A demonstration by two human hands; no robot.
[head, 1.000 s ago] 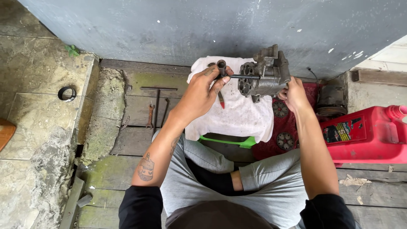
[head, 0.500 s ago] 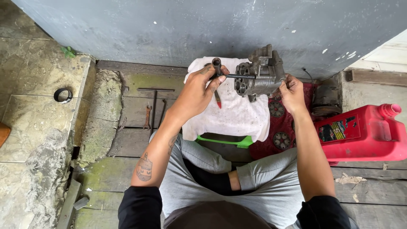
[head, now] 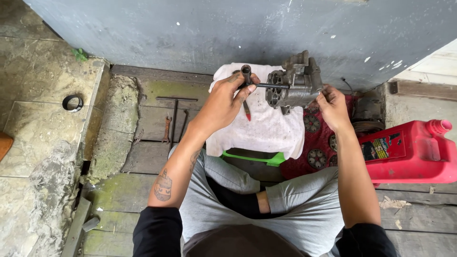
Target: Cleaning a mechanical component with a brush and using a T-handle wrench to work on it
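Left hand grips wrench; red jug right.

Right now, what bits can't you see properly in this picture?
All in the head view:
- Tip of the T-handle wrench: buried in the metal pump part.
- Right hand fingertips: behind that part.
- Green stool: mostly under the white cloth.
- Red jug: cut off by the right edge.

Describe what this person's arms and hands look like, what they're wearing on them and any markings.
Both hands are bare, with no gloves, rings or watch in view. Black sleeves are pushed up above the elbows, leaving the forearms uncovered. The left forearm carries a dark tattoo near the elbow and a smaller mark nearer the wrist. The right forearm shows no markings.
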